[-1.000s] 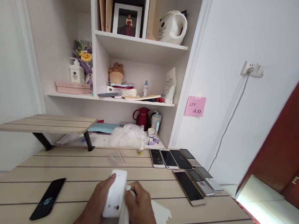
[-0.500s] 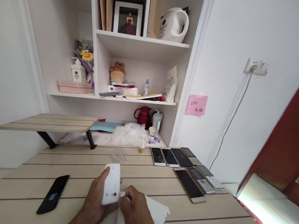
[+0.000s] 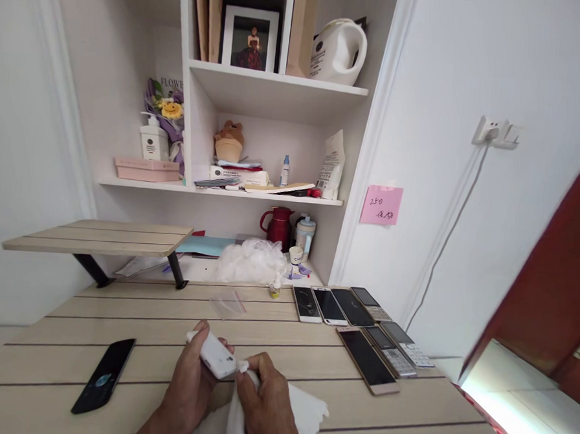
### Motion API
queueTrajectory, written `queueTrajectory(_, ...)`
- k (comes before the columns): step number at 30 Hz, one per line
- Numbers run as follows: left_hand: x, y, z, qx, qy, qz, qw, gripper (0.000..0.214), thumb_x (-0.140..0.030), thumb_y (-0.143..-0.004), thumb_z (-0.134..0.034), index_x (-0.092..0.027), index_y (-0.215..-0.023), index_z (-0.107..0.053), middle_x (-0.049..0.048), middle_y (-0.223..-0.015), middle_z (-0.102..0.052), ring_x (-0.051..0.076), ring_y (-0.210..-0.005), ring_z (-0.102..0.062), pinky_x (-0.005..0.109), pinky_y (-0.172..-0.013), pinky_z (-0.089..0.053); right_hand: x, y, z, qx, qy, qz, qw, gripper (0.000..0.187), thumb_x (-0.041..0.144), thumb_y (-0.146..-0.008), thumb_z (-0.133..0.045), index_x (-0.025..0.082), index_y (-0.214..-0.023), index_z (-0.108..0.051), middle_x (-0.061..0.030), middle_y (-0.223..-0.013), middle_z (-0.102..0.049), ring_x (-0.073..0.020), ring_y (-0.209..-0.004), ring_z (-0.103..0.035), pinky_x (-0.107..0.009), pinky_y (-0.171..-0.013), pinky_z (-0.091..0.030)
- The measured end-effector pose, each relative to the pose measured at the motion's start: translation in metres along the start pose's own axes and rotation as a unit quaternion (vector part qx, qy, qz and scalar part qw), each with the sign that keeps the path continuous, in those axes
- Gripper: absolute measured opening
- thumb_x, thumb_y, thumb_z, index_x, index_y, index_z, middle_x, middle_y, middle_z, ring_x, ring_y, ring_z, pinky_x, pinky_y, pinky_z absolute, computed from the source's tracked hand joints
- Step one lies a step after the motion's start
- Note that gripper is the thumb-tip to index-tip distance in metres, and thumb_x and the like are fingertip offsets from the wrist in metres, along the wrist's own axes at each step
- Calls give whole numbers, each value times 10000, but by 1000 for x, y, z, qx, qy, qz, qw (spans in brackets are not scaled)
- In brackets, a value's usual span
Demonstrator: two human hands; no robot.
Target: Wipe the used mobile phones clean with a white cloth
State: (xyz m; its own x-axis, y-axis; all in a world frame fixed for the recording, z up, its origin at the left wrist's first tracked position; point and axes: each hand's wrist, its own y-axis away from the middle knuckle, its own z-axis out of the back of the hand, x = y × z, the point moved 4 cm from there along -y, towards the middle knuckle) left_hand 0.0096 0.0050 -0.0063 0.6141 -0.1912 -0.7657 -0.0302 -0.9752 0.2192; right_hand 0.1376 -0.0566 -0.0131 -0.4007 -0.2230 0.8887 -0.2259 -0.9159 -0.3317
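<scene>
Left hand (image 3: 189,377) curled, loaded; right hand (image 3: 267,397) pinching white tissue (image 3: 309,412); white phone (image 3: 218,356) tilted in left grip, one end close by tissue's bunched tip. Hard rubbing could twist phone loose.

My left hand (image 3: 189,377), bare, is continuous with a short, uncovered length of forearm (image 3: 156,424); my right hand (image 3: 267,400), likewise bare, shows rounded knuckles (image 3: 278,377) and uncovered fingers (image 3: 265,364), its visible extent bounded by the lower edge of view.
</scene>
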Motion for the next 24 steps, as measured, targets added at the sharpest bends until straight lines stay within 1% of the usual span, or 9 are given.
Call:
queueTrajectory(3, 3, 3, -1, 2, -8, -24, 1000, 308, -279, -844, -686, -274, -1101, -517, 5, -708, -689, 217, -659, -674, 319, -583, -550, 4, 7, -2, -21, 0, 42, 999, 152, 309, -922, -501, 221, -868, -612, -17, -759, -700, -196, -702, -637, -286, -667, -407)
queueTrajectory(6, 7, 4, -1, 8, -24, -36, 999, 403, -272, -820, -724, -254, -1148, -491, 13, -734, -700, 204, -677, -672, 305, -612, -549, 4, 11, -3, -47, 28, 77, 996, 131, 319, -940, -521, 245, -946, -629, -30, -852, -724, -213, -790, -660, -300, -732, -419)
queueTrajectory(8, 9, 2, -1, 19, -22, -31, 999, 405, -288, -808, -741, -250, -1128, -495, 8, -736, -695, 201, -657, -663, 321, -624, -555, -1, 9, -2, -59, 46, 79, 994, 131, 324, -957, -511, 255, -976, -620, -36, -875, -725, -225, -819, -666, -312, -767, -422)
queueTrajectory(12, 10, -1, 0, 28, -9, -34, 999, 328, -293, -807, -748, -251, -1038, -519, -1, -731, -687, 208, -684, -660, 353, -650, -565, -10, 0, 0, -28, 53, 70, 996, 128, 301, -969, -485, 244, -911, -583, -36, -815, -713, -225, -781, -680, -301, -723, -429)
queueTrajectory(14, 11, 0, 1, 25, -18, -30, 999, 316, -312, -804, -757, -244, -1007, -525, 1, -737, -690, 208, -705, -664, 343, -661, -562, -8, 1, -1, -32, 55, 83, 995, 134, 297, -974, -475, 245, -925, -589, -35, -838, -722, -219, -785, -681, -298, -725, -428)
queueTrajectory(16, 11, 2, -1, 30, -27, -20, 999, 328, -347, -789, -774, -236, -977, -530, 1, -741, -692, 207, -706, -669, 327, -660, -555, -4, 5, -1, -56, 67, 98, 991, 142, 305, -978, -475, 256, -954, -606, -33, -872, -728, -218, -798, -679, -303, -745, -424)
queueTrajectory(18, 11, 3, -2, 31, -28, -14, 999, 337, -353, -767, -794, -230, -937, -531, 4, -731, -697, 204, -686, -669, 315, -652, -549, 0, 8, -2, -65, 76, 106, 989, 143, 317, -975, -482, 262, -966, -614, -36, -879, -729, -223, -811, -677, -309, -759, -425)
queueTrajectory(21, 10, 3, -2, 34, -20, -22, 999, 323, -323, -754, -802, -227, -906, -533, 11, -707, -702, 203, -677, -661, 327, -666, -558, 2, 5, 0, -64, 57, 96, 992, 155, 309, -981, -453, 247, -949, -592, -51, -853, -729, -233, -813, -681, -320, -767, -438)
queueTrajectory(24, 10, 3, -3, 35, -17, -32, 999, 326, -310, -749, -807, -231, -922, -541, 5, -712, -701, 208, -700, -668, 342, -681, -571, 3, 3, 2, -57, 38, 80, 994, 166, 304, -987, -435, 241, -949, -584, -54, -859, -733, -231, -813, -689, -319, -752, -444)
